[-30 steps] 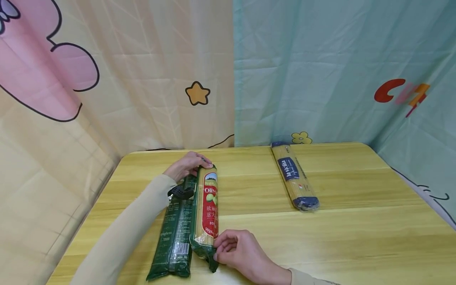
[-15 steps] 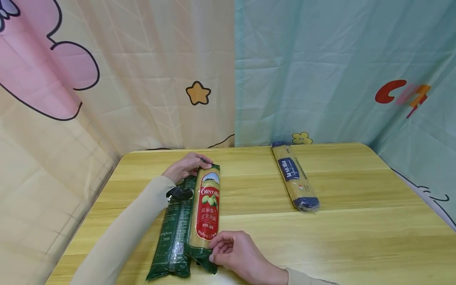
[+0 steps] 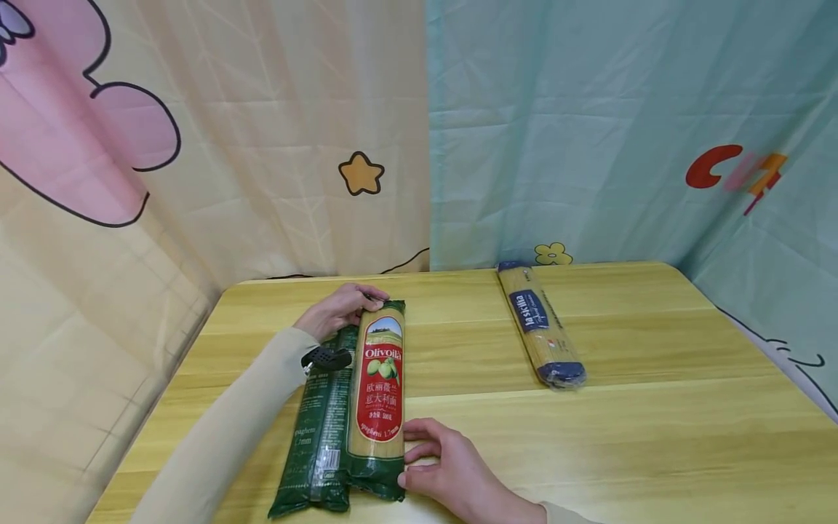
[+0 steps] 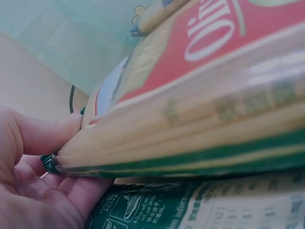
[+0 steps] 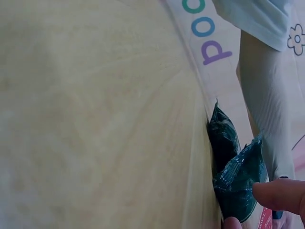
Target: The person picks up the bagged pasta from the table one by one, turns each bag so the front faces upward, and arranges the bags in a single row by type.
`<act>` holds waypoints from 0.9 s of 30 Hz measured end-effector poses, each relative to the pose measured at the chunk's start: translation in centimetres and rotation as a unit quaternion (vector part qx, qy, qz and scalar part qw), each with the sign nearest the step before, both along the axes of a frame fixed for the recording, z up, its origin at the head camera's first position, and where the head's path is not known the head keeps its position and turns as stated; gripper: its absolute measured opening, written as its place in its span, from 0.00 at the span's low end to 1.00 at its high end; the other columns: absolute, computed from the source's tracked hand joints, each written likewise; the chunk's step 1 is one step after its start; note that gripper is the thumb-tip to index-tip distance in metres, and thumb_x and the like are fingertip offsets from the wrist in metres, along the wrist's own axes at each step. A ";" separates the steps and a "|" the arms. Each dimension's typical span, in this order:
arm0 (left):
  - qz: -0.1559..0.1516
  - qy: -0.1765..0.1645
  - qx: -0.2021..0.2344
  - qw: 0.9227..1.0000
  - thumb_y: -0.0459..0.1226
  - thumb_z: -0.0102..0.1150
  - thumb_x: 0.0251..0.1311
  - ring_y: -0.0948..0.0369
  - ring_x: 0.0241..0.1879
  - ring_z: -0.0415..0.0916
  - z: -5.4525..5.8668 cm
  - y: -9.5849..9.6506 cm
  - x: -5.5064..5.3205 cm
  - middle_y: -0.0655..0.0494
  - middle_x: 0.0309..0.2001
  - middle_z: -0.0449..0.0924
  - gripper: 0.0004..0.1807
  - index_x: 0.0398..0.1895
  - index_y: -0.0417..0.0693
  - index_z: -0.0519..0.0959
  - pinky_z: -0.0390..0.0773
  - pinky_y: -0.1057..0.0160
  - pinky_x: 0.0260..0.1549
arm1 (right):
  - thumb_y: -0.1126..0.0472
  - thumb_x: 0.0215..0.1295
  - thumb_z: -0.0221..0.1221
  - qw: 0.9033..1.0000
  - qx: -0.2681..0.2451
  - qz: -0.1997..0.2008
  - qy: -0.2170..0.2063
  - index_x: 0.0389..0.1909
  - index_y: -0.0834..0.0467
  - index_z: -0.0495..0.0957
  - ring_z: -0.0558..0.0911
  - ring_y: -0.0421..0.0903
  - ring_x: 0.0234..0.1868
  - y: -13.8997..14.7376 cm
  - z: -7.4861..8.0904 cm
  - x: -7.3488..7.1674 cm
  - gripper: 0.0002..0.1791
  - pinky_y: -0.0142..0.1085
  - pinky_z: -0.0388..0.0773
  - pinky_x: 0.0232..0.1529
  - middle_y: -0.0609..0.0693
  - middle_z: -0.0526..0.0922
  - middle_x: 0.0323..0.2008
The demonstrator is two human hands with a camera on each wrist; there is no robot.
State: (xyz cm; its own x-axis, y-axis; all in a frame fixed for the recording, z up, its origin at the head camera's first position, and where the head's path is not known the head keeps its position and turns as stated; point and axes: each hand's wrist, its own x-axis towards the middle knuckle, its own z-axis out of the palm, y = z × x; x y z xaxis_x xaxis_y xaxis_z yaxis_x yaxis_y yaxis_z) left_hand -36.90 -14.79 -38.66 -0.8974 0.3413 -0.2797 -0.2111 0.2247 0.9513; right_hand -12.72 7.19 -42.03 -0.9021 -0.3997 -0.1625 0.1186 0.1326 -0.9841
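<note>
A spaghetti pack (image 3: 376, 378) with a red label and green ends lies label up on the table, its left side against or over a second green spaghetti pack (image 3: 308, 444) lying back side up. My left hand (image 3: 340, 309) pinches the far end of the labelled pack. In the left wrist view its thumb (image 4: 47, 133) is on top and its fingers are beneath. Beside the near right corner is my right hand (image 3: 452, 466), fingers loosely bent and fingertips at the pack's edge. In the right wrist view the thumb (image 5: 279, 193) is at the green end (image 5: 243, 186).
Farther right on the wooden table (image 3: 622, 444) lies a spaghetti pack (image 3: 542, 327) with a blue label and blue ends. Printed curtains (image 3: 294, 145) hang behind the table and along its sides.
The labelled spaghetti pack has turned from a tilt to face up, and its label now shows fully. My right hand has shifted slightly right to the pack's edge; my left keeps its grip.
</note>
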 end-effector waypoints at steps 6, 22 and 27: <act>0.007 -0.012 0.023 1.000 0.26 0.51 0.67 0.54 0.37 0.79 -0.4 -0.2 0.0 0.44 0.50 0.77 0.21 0.64 0.31 0.70 0.81 0.59 0.33 | 0.68 0.58 0.68 0.999 -0.013 0.016 -0.028 0.62 0.69 0.69 0.82 0.49 0.44 0.5 0.3 -0.2 0.31 0.36 0.80 0.44 0.54 0.80 0.49; 0.012 -0.011 0.044 0.999 0.24 0.51 0.66 0.59 0.31 0.81 -0.6 0.1 -0.1 0.52 0.39 0.79 0.24 0.66 0.28 0.67 0.81 0.60 0.29 | 0.69 0.51 0.73 0.998 0.054 0.036 0.011 0.58 0.64 0.72 0.77 0.44 0.29 0.0 0.1 -0.2 0.32 0.30 0.76 0.31 0.50 0.79 0.34; 0.015 -0.017 0.057 0.998 0.25 0.51 0.67 0.59 0.29 0.81 -0.4 0.1 0.0 0.51 0.36 0.80 0.23 0.65 0.28 0.67 0.81 0.60 0.29 | 0.69 0.52 0.72 0.997 0.059 0.040 0.033 0.56 0.62 0.72 0.78 0.42 0.26 -0.1 -0.1 -0.3 0.30 0.29 0.76 0.31 0.48 0.81 0.29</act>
